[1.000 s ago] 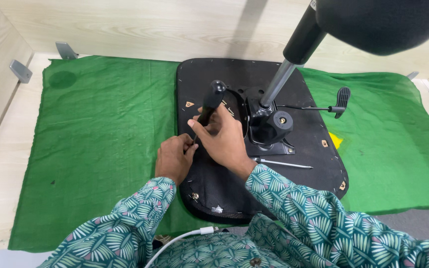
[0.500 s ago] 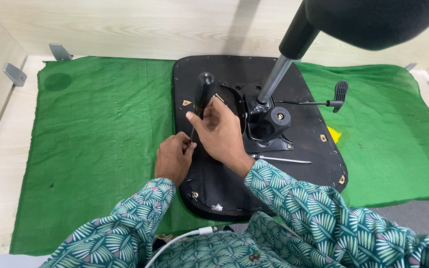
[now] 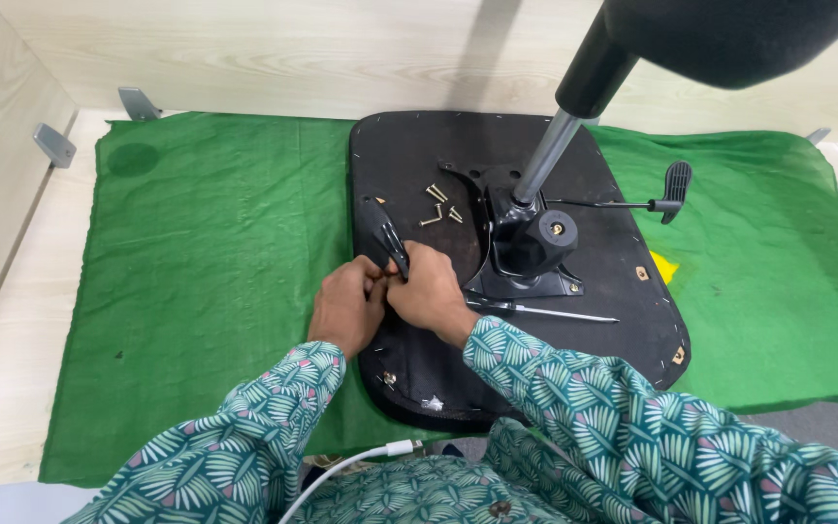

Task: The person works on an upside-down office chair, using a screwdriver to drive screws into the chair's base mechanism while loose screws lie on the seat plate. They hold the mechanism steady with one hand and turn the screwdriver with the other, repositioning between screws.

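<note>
Green cloth (image 3: 206, 252) underlies the seat base (image 3: 613, 291); my left hand (image 3: 346, 309) and right hand (image 3: 431, 294) pinch the black armrest bracket (image 3: 383, 236) (loose screws (image 3: 436, 206) could roll off if jolted).

From my feed the scene is bright and evenly lit, with soft light that seems to come from overhead. Shadows are faint: a broad grey band runs up the far wall (image 3: 497, 39), and a soft one lies under the near rim of the black seat underside (image 3: 623, 223). The metal column (image 3: 545, 160) carries a mild sheen. The dark mass (image 3: 739, 39) at far right is blurred, too close for focus. Straight edges bow slightly toward the left edge.
</note>
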